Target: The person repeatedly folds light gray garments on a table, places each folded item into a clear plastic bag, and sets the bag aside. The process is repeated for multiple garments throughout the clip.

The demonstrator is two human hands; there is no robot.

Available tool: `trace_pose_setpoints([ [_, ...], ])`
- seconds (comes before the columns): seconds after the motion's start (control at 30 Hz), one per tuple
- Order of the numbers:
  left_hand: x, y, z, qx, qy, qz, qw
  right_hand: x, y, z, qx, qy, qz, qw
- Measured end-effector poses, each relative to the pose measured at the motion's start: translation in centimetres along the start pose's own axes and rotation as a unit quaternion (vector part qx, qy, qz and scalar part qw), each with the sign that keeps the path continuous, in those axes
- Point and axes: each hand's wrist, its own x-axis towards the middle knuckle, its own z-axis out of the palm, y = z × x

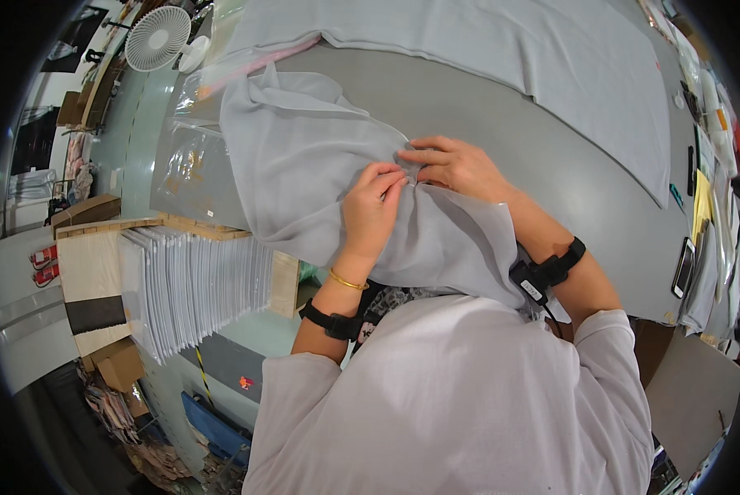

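Grey cloth (304,165) pinched between fingers (391,183)

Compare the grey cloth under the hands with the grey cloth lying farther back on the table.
The near cloth is rumpled and bunched into folds; the far cloth lies spread flat. The left hand and right hand pinch the near cloth at one gathered spot; nothing touches the far cloth. The near cloth hangs over the table edge toward the person; the far cloth rests wholly on top. Both are plain light grey.
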Motion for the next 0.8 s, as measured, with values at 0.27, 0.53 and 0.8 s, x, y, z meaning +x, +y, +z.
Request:
trace_pose_setpoints([
  [0.27,-0.2,-1.1,-1.1,-0.176,-0.019,-0.087,0.98,0.2,0.2,0.6,0.084,0.0,0.031,0.996],
  [0.53,0.2,1.7,-7.1,0.03,-0.072,0.149,0.986,0.9,-0.2,-3.3,0.111,0.008,0.035,0.993],
  [0.8,5.2,1.7,-24.1,0.378,-0.241,0.296,0.844,-1.6,11.3,-22.4,0.017,0.167,0.236,0.957],
])
